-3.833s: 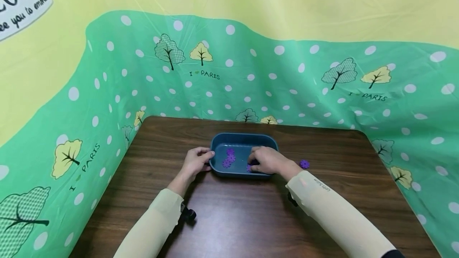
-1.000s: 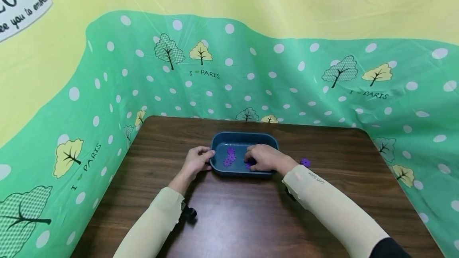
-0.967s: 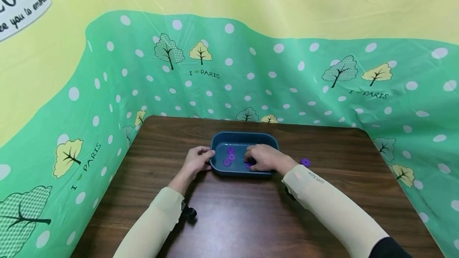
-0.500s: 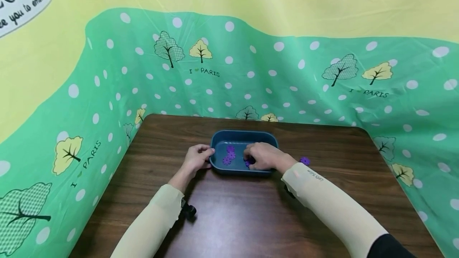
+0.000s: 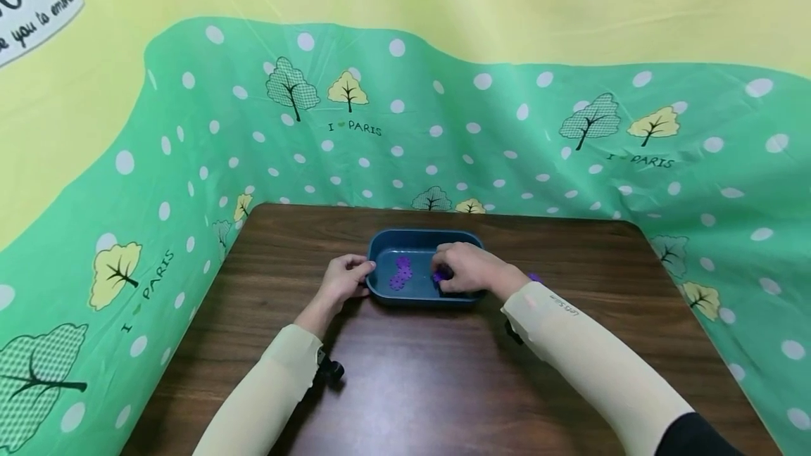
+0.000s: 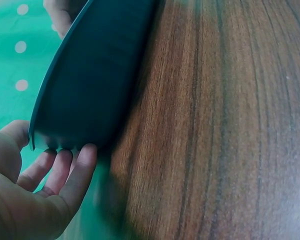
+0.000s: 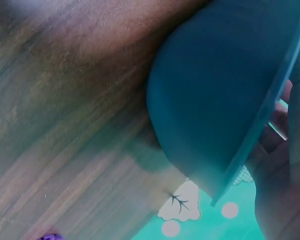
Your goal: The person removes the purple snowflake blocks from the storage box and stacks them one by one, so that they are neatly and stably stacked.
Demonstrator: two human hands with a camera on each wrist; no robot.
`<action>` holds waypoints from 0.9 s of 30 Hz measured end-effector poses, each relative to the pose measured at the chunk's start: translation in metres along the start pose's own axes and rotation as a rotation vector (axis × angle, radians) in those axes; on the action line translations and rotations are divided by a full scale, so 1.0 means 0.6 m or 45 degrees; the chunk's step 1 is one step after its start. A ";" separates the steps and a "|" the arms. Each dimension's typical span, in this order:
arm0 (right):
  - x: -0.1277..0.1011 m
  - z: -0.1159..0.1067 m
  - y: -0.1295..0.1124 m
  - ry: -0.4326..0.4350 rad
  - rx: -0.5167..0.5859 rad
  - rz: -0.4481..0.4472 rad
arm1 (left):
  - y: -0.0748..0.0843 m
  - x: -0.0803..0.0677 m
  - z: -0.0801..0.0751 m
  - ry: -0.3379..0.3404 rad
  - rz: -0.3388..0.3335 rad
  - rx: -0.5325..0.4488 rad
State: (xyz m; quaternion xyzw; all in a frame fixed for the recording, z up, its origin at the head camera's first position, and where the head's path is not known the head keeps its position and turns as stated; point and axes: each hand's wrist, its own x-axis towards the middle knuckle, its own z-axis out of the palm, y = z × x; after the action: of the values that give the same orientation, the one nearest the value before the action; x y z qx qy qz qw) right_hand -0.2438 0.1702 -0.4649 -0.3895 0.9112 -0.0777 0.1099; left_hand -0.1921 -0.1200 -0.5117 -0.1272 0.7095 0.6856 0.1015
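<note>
A blue rectangular tray [image 5: 421,288] with raised walls sits on the table in the head view. My left hand [image 5: 344,276] grips its left end; in the left wrist view the thumb lies at the rim and the fingertips touch the outer wall. Several purple flower-shaped pieces [image 5: 403,274] lie together in the left half of the tray. My right hand [image 5: 465,267] reaches over the near right side, its fingers curled round a purple flower-shaped piece [image 5: 438,277] that shows at the fingertips. Anything else beneath that hand is hidden. The right wrist view mostly holds the tray's outer wall [image 7: 215,90].
One more purple piece [image 5: 534,277] lies on the wooden table [image 5: 405,371] right of the tray, partly covered by my right wrist. A printed green and yellow cloth [image 5: 380,174] hangs along the back and both sides of the table.
My right hand has lifted slightly inside the tray, and a purple piece now shows at its fingertips. My left hand stays on the tray's end. The head view has shifted a little.
</note>
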 end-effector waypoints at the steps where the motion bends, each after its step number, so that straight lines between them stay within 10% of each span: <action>1: -0.001 -0.002 0.001 0.007 0.013 0.000 | 0.000 0.000 0.000 0.003 0.001 -0.001; 27: -0.078 -0.025 0.048 0.260 0.086 0.121 | -0.008 0.001 0.001 -0.004 0.013 -0.022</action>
State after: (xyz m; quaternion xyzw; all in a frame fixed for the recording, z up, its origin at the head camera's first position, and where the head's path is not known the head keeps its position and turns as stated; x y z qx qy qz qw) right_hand -0.2363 0.2246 -0.4503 -0.3319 0.9319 -0.1424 0.0330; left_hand -0.1914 -0.1197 -0.5164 -0.1233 0.7041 0.6924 0.0981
